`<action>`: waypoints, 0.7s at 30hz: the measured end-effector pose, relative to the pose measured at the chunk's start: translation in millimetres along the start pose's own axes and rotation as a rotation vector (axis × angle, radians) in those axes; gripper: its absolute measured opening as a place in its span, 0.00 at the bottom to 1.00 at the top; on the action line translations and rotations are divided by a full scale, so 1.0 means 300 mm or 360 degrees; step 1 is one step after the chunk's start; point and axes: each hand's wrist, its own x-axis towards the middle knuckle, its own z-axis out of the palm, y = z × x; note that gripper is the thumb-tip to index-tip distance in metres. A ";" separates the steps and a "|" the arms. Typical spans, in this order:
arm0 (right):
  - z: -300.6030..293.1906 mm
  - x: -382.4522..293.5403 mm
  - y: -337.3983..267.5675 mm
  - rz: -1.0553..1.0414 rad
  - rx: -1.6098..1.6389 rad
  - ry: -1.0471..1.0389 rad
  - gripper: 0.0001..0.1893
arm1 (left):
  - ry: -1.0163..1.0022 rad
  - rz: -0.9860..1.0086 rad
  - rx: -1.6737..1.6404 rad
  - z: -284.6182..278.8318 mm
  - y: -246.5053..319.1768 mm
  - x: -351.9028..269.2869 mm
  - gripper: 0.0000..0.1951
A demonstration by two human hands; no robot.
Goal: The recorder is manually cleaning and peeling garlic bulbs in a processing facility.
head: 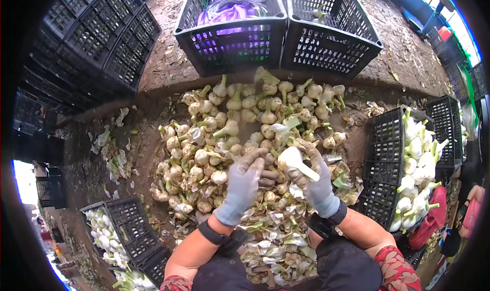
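Observation:
My right hand (pixel 316 176), in a pale, soiled work glove, holds a white garlic bulb (pixel 293 161) whose cut green-white stem points down and to the right. My left hand (pixel 247 182), gloved alike, is raised to the left of that bulb with its fingers bent; I see nothing held in it, and its fingertips are slightly blurred. Beneath and beyond both hands spreads a heap of unpeeled garlic bulbs (pixel 195 172) with short stems and soil-stained skins. Loose garlic peelings (pixel 275 245) lie between my knees.
Two black plastic crates stand ahead, one with purple mesh sacks (pixel 233 15), the other (pixel 333 34) with a few bulbs. Crates of clean white garlic stand at right (pixel 383 172) and lower left (pixel 132 229). Stacked crates (pixel 99 34) rise at upper left. A red mesh sack (pixel 428 218) lies at right.

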 end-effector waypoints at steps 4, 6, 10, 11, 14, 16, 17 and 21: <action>-0.009 0.013 0.000 -0.0166 -0.0263 0.0031 0.35 | -0.0221 0.0311 0.0459 0.021 -0.003 -0.010 0.16; -0.013 0.036 -0.032 -0.0714 -0.1093 0.0029 0.35 | -0.0148 0.0494 0.0702 0.026 -0.002 -0.009 0.16; -0.014 0.047 -0.028 -0.0975 -0.1390 0.0052 0.29 | -0.0033 0.0818 0.1300 0.029 0.024 0.001 0.10; -0.012 0.045 -0.024 -0.0978 -0.1384 0.0044 0.29 | -0.0040 0.0797 0.1430 0.026 0.023 0.004 0.08; -0.019 0.032 -0.012 -0.0962 -0.1414 -0.0003 0.29 | 0.0057 0.0996 0.1432 0.015 0.002 0.021 0.07; -0.012 0.032 -0.015 -0.0878 -0.1278 0.0008 0.29 | 0.0068 0.0905 0.1252 0.011 -0.009 0.027 0.07; -0.010 0.032 -0.016 -0.0792 -0.1144 0.0025 0.30 | 0.0075 0.0904 0.1249 0.006 -0.012 0.026 0.07; -0.003 -0.003 -0.014 0.0479 0.0666 -0.0048 0.26 | -0.0043 0.0160 0.0410 0.009 -0.032 0.028 0.05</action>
